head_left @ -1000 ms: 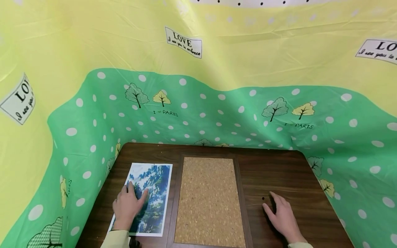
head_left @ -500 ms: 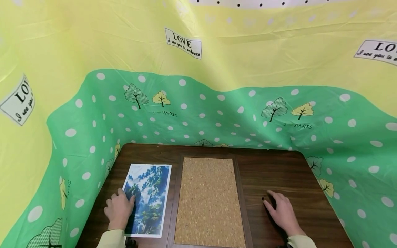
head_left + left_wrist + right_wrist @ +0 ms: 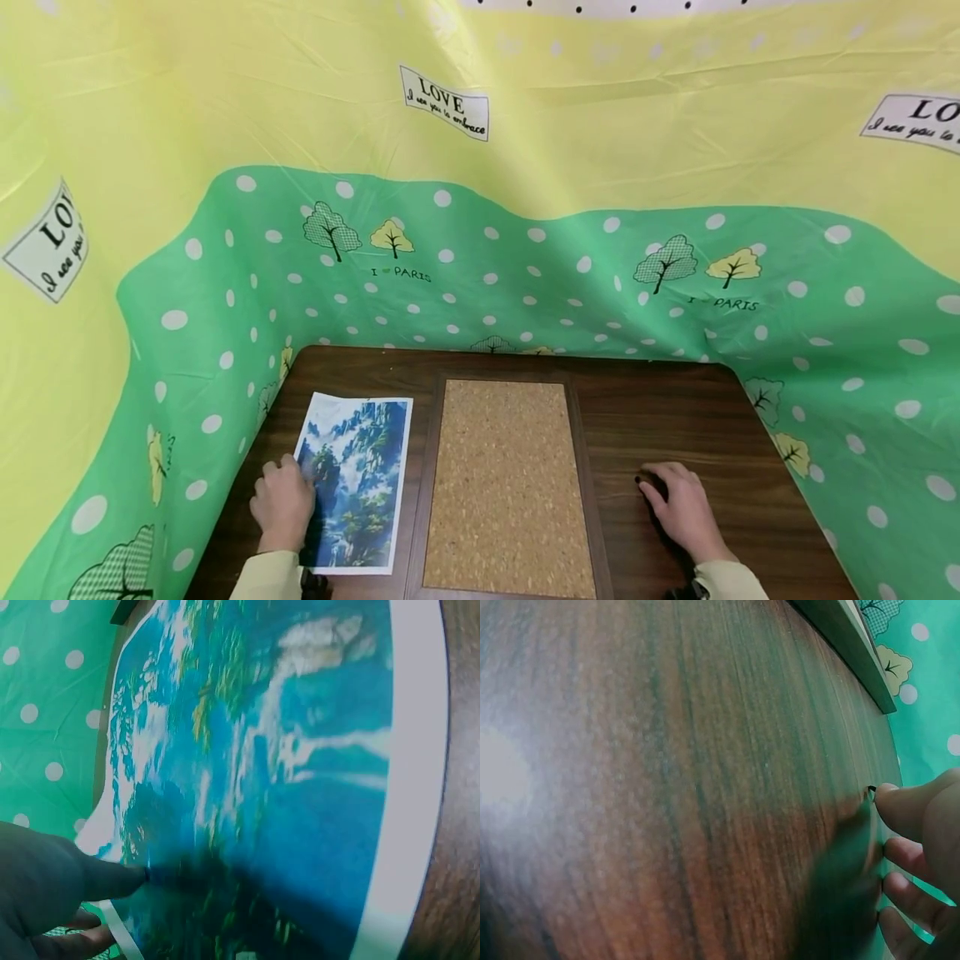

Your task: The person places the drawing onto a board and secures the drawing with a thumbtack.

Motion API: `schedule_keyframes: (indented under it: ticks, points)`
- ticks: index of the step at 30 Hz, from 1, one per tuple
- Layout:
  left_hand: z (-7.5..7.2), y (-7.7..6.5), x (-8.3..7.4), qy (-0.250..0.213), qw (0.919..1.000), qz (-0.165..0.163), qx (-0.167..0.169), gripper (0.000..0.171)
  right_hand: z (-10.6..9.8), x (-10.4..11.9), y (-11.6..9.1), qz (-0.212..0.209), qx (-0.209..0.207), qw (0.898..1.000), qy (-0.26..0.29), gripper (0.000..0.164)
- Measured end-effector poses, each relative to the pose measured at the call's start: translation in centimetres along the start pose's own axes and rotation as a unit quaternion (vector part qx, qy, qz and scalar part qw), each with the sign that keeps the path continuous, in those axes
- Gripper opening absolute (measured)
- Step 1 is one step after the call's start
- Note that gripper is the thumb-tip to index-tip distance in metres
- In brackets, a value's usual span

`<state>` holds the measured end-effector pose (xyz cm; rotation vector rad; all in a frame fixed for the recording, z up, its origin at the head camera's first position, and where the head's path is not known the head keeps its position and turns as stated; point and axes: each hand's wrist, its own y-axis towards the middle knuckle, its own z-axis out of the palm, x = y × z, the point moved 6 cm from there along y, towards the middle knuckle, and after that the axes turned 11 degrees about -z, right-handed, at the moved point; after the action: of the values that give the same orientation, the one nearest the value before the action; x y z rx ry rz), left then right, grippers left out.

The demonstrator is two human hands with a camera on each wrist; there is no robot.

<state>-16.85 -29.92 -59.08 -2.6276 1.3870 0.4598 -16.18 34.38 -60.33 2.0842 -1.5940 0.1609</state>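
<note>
A white-bordered landscape print (image 3: 367, 475) in blue and green lies on the left of the table. My left hand (image 3: 283, 504) pinches its left edge. In the left wrist view the thumb (image 3: 112, 879) presses on the printed face, other fingers show beyond the edge, and the paper curls up there. On the right, my right hand (image 3: 682, 504) rests on the wood with relaxed, slightly bent fingers. By its thumb tip sits a tiny black round thing (image 3: 638, 478), seen as a dark speck (image 3: 871, 788) at the thumb in the right wrist view.
A cork board (image 3: 510, 483) in a dark wood frame lies at the middle of the table, between the hands. Behind the dark wood table (image 3: 660, 400) hangs a green and yellow patterned cloth (image 3: 510, 275), which also runs down both sides.
My left hand has slid left from the print's face to its left edge and now pinches it; the print has shifted slightly left. The right thumb has come right up to the black thing.
</note>
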Motion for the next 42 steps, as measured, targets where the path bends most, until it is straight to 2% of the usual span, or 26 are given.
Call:
schedule_keyframes:
  ticks: [5,18,23,32,42]
  points:
    - [-0.4,-0.1,0.5,-0.028,0.9996,-0.010,0.000,0.015,0.0,0.0,0.3,0.001,-0.001,1.000,0.001,0.020]
    - [-0.1,0.5,1.2,-0.022,0.9975,-0.046,0.049,0.018,-0.1,0.2,0.5,0.017,-0.009,1.000,-0.012,0.014]
    - [-0.6,0.7,1.5,-0.033,0.9971,-0.043,0.053,0.016,-0.1,0.3,0.6,0.023,-0.008,1.000,-0.015,0.009]
    - [-1.5,0.9,2.1,-0.056,0.9945,-0.055,0.070,0.016,-0.1,0.5,0.5,0.002,-0.029,0.999,-0.014,0.008]
    - [-2.8,0.7,2.8,-0.102,0.9929,-0.036,0.049,0.009,-0.1,0.3,0.3,0.020,-0.007,1.000,-0.007,0.007]
